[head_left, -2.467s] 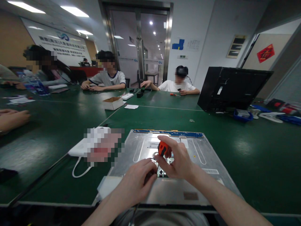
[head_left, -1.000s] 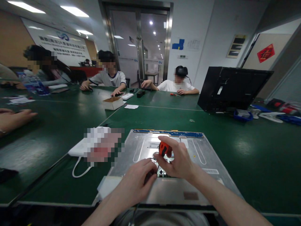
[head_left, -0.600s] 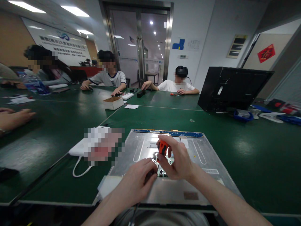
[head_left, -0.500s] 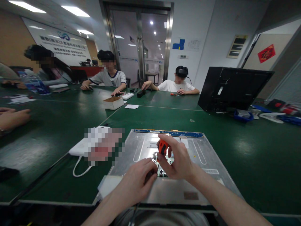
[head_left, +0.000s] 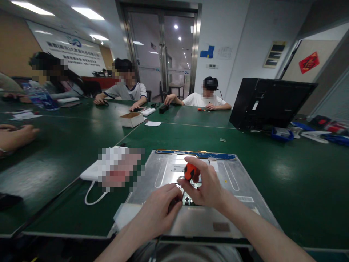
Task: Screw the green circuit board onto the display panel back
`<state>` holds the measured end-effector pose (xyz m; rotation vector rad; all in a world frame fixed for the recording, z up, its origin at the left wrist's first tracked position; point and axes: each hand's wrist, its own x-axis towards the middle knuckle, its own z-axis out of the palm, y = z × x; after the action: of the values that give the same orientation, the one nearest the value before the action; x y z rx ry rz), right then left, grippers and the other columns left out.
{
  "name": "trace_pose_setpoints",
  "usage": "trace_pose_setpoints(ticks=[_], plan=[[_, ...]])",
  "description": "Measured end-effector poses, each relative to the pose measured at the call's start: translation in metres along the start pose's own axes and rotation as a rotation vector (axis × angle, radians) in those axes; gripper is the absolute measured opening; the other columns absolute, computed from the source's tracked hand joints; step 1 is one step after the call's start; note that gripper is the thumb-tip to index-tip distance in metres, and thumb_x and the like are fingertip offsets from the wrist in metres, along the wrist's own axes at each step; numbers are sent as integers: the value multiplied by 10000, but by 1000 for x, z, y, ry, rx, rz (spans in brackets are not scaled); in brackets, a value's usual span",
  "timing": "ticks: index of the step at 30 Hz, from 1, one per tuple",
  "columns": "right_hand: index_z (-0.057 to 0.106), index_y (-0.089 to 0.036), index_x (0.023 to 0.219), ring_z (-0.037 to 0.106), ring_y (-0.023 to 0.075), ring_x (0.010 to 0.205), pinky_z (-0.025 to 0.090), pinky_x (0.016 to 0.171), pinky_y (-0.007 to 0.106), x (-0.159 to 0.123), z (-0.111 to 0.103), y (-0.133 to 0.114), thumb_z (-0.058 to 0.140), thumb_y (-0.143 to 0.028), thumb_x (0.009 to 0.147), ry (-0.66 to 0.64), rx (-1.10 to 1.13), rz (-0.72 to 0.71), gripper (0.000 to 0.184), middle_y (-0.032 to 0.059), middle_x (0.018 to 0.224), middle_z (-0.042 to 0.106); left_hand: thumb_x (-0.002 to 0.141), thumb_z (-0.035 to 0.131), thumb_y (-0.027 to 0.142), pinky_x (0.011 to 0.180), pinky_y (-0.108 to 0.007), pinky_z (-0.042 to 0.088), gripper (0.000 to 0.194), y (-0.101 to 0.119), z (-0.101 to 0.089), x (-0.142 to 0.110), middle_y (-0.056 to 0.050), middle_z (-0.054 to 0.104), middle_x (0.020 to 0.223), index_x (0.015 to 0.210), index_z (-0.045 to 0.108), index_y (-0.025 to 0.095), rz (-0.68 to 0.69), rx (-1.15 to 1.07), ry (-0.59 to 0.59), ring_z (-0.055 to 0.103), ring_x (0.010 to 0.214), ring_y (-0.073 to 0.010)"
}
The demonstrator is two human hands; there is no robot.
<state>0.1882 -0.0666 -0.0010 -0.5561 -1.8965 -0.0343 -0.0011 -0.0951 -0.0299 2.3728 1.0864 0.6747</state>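
A flat silver metal panel (head_left: 240, 182) with a blue circuit strip (head_left: 196, 154) along its far edge lies on the green table in front of me. My right hand (head_left: 205, 187) is closed round a small orange-handled screwdriver (head_left: 190, 172), held upright with its tip down on the panel's middle. My left hand (head_left: 159, 211) rests curled beside the tip, fingers pinched at the spot; what they pinch is hidden.
A white device with a cord (head_left: 94, 173) lies left of the panel. A black monitor back (head_left: 268, 103) stands at the right, with blue and white items beyond. A small cardboard box (head_left: 131, 119) sits mid-table. Three people sit along the far side; another person's hand (head_left: 15, 136) rests at left.
My right hand has turned the screwdriver a little, its handle dipping and rising slightly. My left hand stays put. The hand at the far left shifted.
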Motion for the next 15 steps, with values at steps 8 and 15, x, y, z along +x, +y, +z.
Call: trace_pose_setpoints(ticks=[8,15], plan=[[354,-188,1482,582,146,621,466,485,243,2,-4,0,496,-160,910,-60,144,-38,591,21,857,651,925,515,190,742,-303,480,154,2,-2,1,-59,670,908,945,666,214,5,-12,-5,622,837,-222],[360,-206,1490,603,144,638,493,495,248,1,-4,-1,495,-164,925,-44,73,-28,582,50,945,684,918,515,188,780,-319,503,164,3,-2,0,-61,671,906,955,672,214,3,-12,-4,628,852,-228]])
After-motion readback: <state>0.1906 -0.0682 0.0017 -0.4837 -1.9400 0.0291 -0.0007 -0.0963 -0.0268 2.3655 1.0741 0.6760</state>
